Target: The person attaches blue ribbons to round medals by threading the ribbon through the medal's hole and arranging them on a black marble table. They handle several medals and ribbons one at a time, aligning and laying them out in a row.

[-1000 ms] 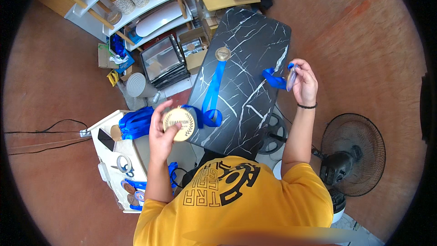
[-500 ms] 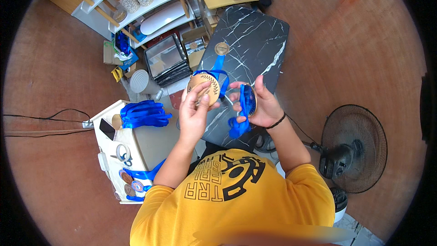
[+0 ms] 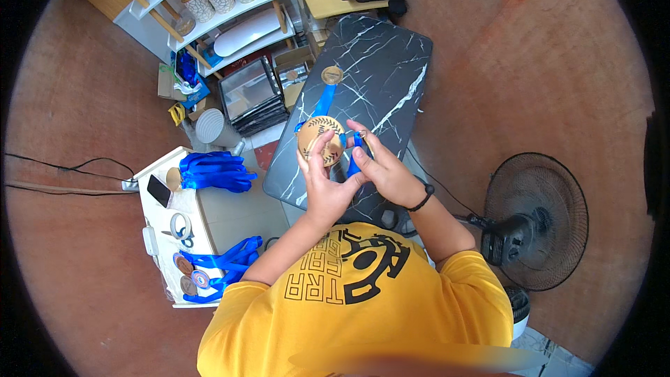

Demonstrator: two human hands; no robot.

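Hands meet over the near part of a black marble-patterned counter [image 3: 391, 63], both working on one gold medal [image 3: 320, 141]. The medal is a round disc turned face up toward the camera, with a dark wreath pattern on it, and it is held above the counter rather than lying on it. Its blue ribbon [image 3: 354, 157] hangs at the disc's right edge and runs down between the two hands, so the long axis of medal and ribbon goes roughly from upper left to lower right. The left hand [image 3: 322, 185] comes up from the lower edge with its forearm rising steeply; its fingers [image 3: 322, 145] are curled across the face of the disc and its thumb is at the rim, closed on the medal. The right hand [image 3: 385, 171], with a dark band at the wrist, angles in from the right; its fingers are pinched shut on the ribbon just beside the disc. Farther up the counter lies a second medal [image 3: 332, 75] with its own blue ribbon trailing toward the hands. To the left stands a white side table [image 3: 209, 213] carrying a bundle of blue ribbons [image 3: 213, 171] and more medals [image 3: 192, 276]. A black floor fan [image 3: 534, 220] stands at the right.
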